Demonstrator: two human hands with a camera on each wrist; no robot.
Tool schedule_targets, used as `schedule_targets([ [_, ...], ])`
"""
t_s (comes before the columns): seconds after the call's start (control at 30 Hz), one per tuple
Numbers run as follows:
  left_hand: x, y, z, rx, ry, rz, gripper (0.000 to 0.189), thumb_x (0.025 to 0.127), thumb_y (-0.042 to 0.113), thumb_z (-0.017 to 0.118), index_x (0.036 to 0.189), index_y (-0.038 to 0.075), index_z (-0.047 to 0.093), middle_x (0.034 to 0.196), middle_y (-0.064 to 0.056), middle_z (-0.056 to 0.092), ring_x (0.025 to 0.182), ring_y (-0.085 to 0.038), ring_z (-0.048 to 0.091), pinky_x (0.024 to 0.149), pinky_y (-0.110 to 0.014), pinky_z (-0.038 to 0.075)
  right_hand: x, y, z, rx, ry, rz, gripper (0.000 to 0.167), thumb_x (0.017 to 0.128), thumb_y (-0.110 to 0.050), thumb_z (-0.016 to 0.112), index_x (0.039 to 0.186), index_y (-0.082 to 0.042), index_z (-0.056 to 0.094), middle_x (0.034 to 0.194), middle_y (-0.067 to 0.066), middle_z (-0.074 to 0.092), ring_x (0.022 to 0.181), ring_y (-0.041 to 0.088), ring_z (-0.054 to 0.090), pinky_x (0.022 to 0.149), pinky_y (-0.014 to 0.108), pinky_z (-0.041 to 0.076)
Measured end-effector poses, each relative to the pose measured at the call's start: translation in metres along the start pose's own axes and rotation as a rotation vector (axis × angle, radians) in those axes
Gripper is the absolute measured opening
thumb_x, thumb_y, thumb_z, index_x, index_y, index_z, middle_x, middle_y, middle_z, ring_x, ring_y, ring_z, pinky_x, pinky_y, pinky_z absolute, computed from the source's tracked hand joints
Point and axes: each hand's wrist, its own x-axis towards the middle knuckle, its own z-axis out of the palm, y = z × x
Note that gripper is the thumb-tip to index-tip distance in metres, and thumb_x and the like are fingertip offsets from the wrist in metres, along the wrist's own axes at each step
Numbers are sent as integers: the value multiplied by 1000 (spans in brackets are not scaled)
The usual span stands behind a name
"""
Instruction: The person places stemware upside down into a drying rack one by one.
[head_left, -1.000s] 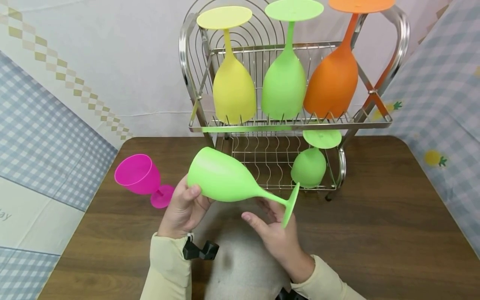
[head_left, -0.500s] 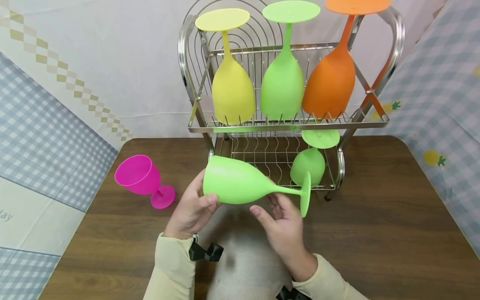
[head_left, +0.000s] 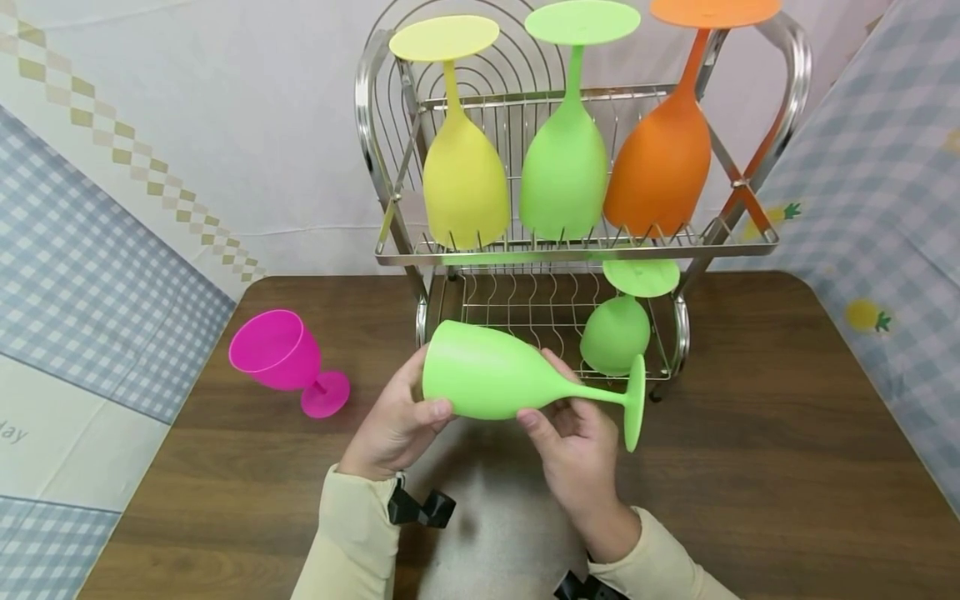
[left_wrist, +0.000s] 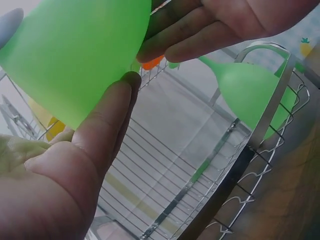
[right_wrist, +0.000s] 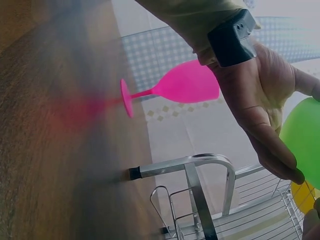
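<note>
A light green plastic wine goblet (head_left: 491,375) lies sideways in the air, its bowl to the left and its round foot to the right. My left hand (head_left: 393,425) holds the bowl near the rim, thumb in front and fingers behind. At the bowl's narrow end my right hand (head_left: 581,458) grips it, thumb tip on the near side and fingers behind, partly hidden by the stem. In the left wrist view the bowl (left_wrist: 80,55) rests against the left fingers. A pink goblet (head_left: 277,350) stands upright on the table, left of my left hand.
Behind the hands stands a two-tier metal dish rack (head_left: 577,254). Upside down on its top tier are yellow (head_left: 467,183), green (head_left: 566,171) and orange goblets (head_left: 663,167). A darker-looking green goblet (head_left: 617,333) sits inverted at the lower tier's right end.
The held goblet has moved right and slightly down, turning closer to level. My right hand has come up against the bowl, its thumb now on it. The rack's goblets stay put.
</note>
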Motion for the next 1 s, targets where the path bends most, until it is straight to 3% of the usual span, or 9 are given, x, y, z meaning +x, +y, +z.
schedule_targets([
  [0.33,2,-6,5,13,-29,-8,92,76,26,90,148,5,37,122,-6,60,105,-18,62,92,-30,56,7,-5,-3,-32,16,-108,37,100,1,56,131,21,51,136,24,60,132,34,54,113,40,42],
  [0.43,3,-9,6,22,-22,-19,89,75,28,91,144,4,41,120,-5,62,103,-17,63,91,-30,57,11,-7,-4,-18,18,-126,36,99,0,57,129,21,53,134,26,60,131,36,53,114,42,40],
  [0.7,5,-14,11,62,-39,-42,89,74,32,91,142,4,42,124,-6,60,107,-19,62,94,-33,56,16,-12,-3,197,32,-124,40,99,0,59,131,22,49,134,28,59,129,38,55,110,41,45],
  [1.0,7,-22,17,119,-45,-74,91,71,29,92,142,4,41,127,-8,58,111,-19,59,96,-33,54,19,-16,-5,218,8,-109,44,100,-1,58,137,19,46,136,28,58,131,38,52,112,41,43],
])
